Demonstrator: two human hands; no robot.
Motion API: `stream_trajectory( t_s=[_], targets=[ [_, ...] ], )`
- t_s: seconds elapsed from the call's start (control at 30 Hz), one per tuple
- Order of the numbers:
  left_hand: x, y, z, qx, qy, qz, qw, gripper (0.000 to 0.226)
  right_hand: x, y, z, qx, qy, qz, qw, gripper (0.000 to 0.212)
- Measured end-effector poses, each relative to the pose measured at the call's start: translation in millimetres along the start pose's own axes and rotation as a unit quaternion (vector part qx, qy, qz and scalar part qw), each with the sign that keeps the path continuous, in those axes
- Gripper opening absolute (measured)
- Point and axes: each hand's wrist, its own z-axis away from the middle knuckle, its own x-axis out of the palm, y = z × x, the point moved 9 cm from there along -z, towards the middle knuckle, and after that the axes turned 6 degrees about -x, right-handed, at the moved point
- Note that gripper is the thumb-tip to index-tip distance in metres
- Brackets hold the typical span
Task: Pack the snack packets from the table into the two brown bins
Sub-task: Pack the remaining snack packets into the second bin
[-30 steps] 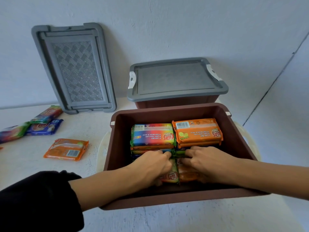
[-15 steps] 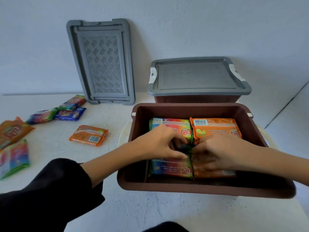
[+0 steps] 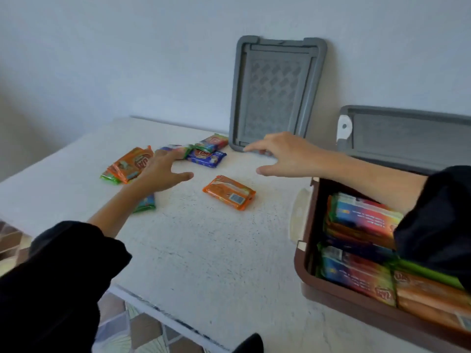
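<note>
Left sleeve (image 3: 63,276): black, pushed up your forearm, filling the near left corner.
Surface (image 3: 204,250): white and speckled, and everything you're working with sits on it.
Open brown bin (image 3: 304,261): on your near right, lid off, partly cut off by the frame edge.
Packed packets (image 3: 356,273): stacked flat inside that bin in two rows, with rainbow and orange wrappers on top (your right sleeve (image 3: 438,217) hides part of the far row).
Green-edged packet (image 3: 146,203): peeking out from under your left forearm.
Orange packet (image 3: 229,192): flat and alone mid-surface, barcode up, nothing touching it.
Left grip (image 3: 163,171): wide open, fingers spread, holding nothing, out over the left half of the surface.
Right grip (image 3: 288,156): open and empty too, fingers stretched forward, thumb dropped low.
Orange heap (image 3: 130,164): several packets overlapping, just left of your left grip; I cannot tell whether it touches them.
Far cluster (image 3: 206,157): a blue packet with rainbow ones on and beside it, near the back of the surface.
Grey lid (image 3: 275,93): standing on end, leaning on the wall (image 3: 127,59), patterned face toward you, with your right fingertips at its bottom edge.
Second bin (image 3: 407,136): behind the open one, grey lid on, white latch (image 3: 344,127) showing.
</note>
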Motion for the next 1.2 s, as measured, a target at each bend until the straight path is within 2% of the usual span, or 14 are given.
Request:
stream_trajectory(
  t_s=[0.13, 0.33, 0.4, 0.47, 0.6, 0.73, 0.87, 0.97, 1.07, 1.2],
  targets=[
    [14, -91, -13, -0.156, -0.020, 0.037, 0.987, 0.072, 64, -9, -65, -0.007, -0.091, -0.008, 0.996, 0.065],
    [55, -134, -16, -0.230, -0.064, 0.054, 0.970, 0.087, 159, 5, -92, 0.043, -0.251, 0.018, 0.967, 0.084],
    [60, -139, -21, -0.236, -0.045, 0.026, 0.970, 0.087, 166, 8, -89, 0.043, -0.257, 0.019, 0.965, 0.084],
    [57, -136, -25, -0.228, -0.006, -0.006, 0.974, 0.077, 163, 9, -89, 0.039, -0.235, 0.015, 0.971, 0.078],
    [47, -138, -33, -0.216, 0.042, 0.013, 0.975, 0.064, 155, 5, -95, 0.037, -0.181, 0.008, 0.983, 0.069],
    [31, -113, -38, -0.139, 0.027, 0.062, 0.988, 0.064, 134, 3, -97, 0.030, -0.164, -0.024, 0.986, 0.068],
    [-3, -28, -26, 0.002, -0.010, 0.140, 0.990, 0.065, 59, 4, -78, 0.032, -0.053, -0.035, 0.997, 0.067],
    [-35, 50, -4, 0.118, -0.029, 0.185, 0.975, 0.064, -1, 11, -34, 0.047, -0.002, -0.040, 0.998, 0.070],
    [-49, 123, 28, 0.232, -0.055, 0.167, 0.957, 0.065, -40, 25, 30, 0.083, -0.005, -0.026, 0.996, 0.079],
    [-21, 206, 80, 0.353, -0.164, 0.127, 0.912, 0.064, -54, 42, 122, 0.134, -0.012, -0.022, 0.991, 0.084]
  ],
)
